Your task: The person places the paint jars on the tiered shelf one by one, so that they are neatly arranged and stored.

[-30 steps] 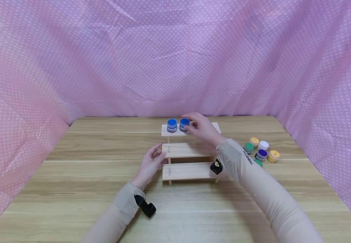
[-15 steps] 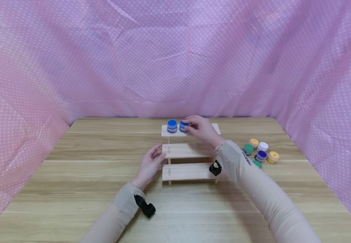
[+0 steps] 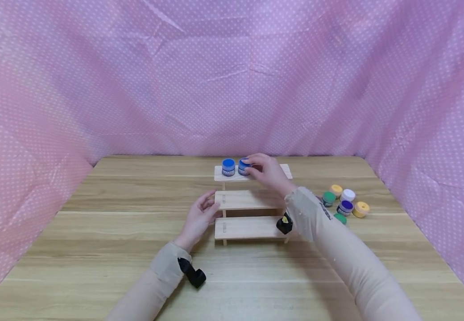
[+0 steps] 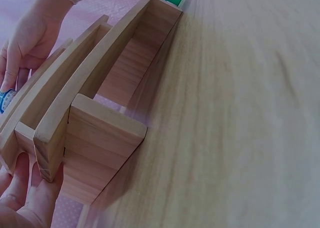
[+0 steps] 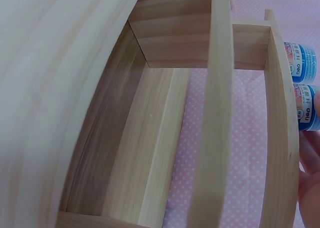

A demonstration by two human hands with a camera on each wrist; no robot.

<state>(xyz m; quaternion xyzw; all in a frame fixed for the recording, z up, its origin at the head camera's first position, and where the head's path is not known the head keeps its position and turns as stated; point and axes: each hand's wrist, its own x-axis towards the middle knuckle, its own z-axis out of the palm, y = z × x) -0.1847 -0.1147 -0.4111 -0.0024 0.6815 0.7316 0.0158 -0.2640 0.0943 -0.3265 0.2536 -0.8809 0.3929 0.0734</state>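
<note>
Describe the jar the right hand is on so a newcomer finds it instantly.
On the table stands a three-tier wooden rack. Its top shelf, farthest back, carries two blue-lidded jars. In the head view, yours is the right jar, the one the right hand pinches.

Creased pink cloth with white polka dots (image 3: 167,89), hung behind and along both sides of pale wood-grain worktop (image 3: 107,205). Right side, loose cluster: two small round yellow-lidded jars (image 3: 361,209), two green-lidded jars (image 3: 328,199), one white-lidded jar (image 3: 347,195), one dark purple-lidded jar (image 3: 345,207). Nearer green partly hidden.
</note>
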